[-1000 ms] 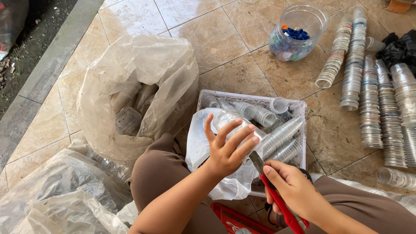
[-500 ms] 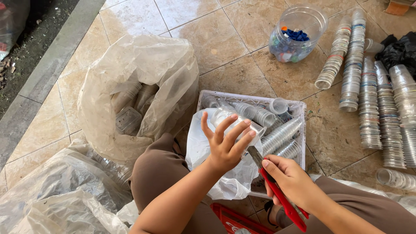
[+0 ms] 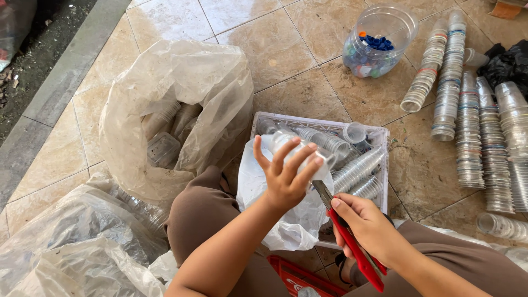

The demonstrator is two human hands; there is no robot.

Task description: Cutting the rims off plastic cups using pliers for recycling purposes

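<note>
My left hand (image 3: 286, 173) grips a clear plastic cup (image 3: 281, 141) from above, fingers spread round it, over a white crate (image 3: 379, 135). My right hand (image 3: 368, 228) holds a red-handled utility knife (image 3: 355, 247), its blade tip touching the cup's side near my left fingers. The crate holds several stacks of clear cups (image 3: 360, 168) and a white plastic bag (image 3: 258, 187) that drapes over its near edge.
A large clear bag (image 3: 170, 110) with cups and a tray stands to the left; more crumpled clear bags (image 3: 66, 247) lie at bottom left. Rows of stacked cups (image 3: 467, 121) lie on the tiled floor at right. A clear jar (image 3: 379, 41) of coloured caps stands at the back. A red crate (image 3: 300, 278) sits between my knees.
My left hand has turned the cup a little and raised it. My right hand has brought the knife blade up against the cup.
</note>
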